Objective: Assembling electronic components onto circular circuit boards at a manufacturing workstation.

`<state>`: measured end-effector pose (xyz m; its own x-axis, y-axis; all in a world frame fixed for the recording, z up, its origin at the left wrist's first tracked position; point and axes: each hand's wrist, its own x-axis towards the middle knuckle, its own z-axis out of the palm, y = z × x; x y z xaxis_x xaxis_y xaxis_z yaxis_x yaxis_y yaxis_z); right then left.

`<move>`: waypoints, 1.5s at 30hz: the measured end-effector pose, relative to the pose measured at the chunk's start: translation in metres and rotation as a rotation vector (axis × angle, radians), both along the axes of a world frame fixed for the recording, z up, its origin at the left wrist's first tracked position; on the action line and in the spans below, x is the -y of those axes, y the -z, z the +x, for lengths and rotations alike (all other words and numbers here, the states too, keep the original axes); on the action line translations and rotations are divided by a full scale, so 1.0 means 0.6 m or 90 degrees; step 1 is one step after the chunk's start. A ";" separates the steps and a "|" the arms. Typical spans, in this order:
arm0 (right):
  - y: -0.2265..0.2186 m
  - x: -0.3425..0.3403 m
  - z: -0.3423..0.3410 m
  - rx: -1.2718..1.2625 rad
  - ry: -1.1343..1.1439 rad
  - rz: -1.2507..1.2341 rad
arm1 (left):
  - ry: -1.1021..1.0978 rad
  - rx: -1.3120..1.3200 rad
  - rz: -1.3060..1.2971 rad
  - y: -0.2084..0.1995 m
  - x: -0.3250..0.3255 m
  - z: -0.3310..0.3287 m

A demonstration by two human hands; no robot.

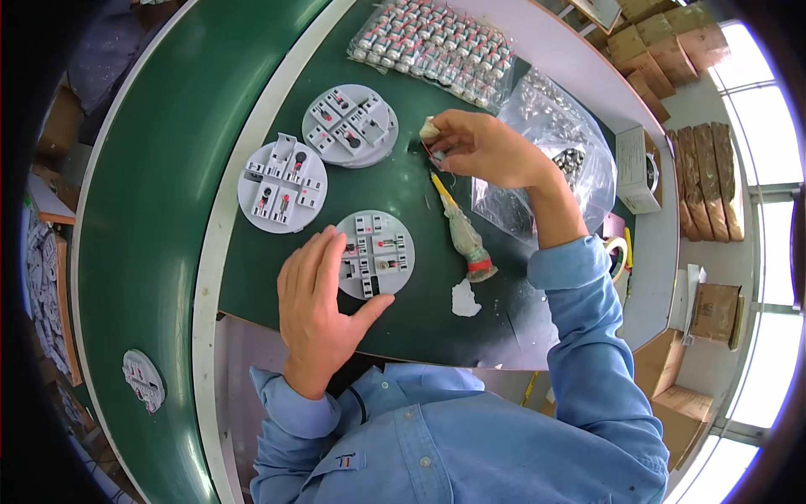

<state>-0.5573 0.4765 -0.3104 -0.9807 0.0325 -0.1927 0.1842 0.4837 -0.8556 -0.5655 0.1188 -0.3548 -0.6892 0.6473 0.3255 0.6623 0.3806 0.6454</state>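
Observation:
My left hand lies against the left and lower rim of a grey round plate, fingers stretched and thumb apart. Raised white holders on the plate carry small red and black parts. Above and to the right, my right hand pinches a small silvery part with a red wire, mostly hidden by the fingers. A pale cover sits on one fingertip. Below that hand lies a squeeze bag with a yellow nozzle and a red band. Beside its wide end is a torn white scrap.
Two more grey plates with holders stand at the far left of the table. Small wired cylindrical parts fill a tray at the back. A clear bag of metal pieces lies right. Another plate rests on the green conveyor.

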 end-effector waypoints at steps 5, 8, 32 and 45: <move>-0.015 0.044 0.015 -0.052 0.119 0.153 | -0.012 0.012 -0.004 0.006 0.000 0.003; -0.014 0.070 0.022 -0.086 0.138 0.309 | -0.018 0.025 0.001 0.005 0.007 0.007; -0.023 0.298 0.057 -0.266 -0.181 0.279 | -0.065 0.071 0.048 0.015 0.004 -0.003; 0.001 0.302 0.057 -0.293 -0.161 0.273 | -0.083 0.040 0.069 0.028 -0.002 -0.006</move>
<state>-0.5229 0.2955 -0.3111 -0.9474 -0.2277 0.2248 -0.3158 0.7786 -0.5423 -0.5691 0.1200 -0.3715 -0.7859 0.5145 0.3429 0.5695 0.3864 0.7255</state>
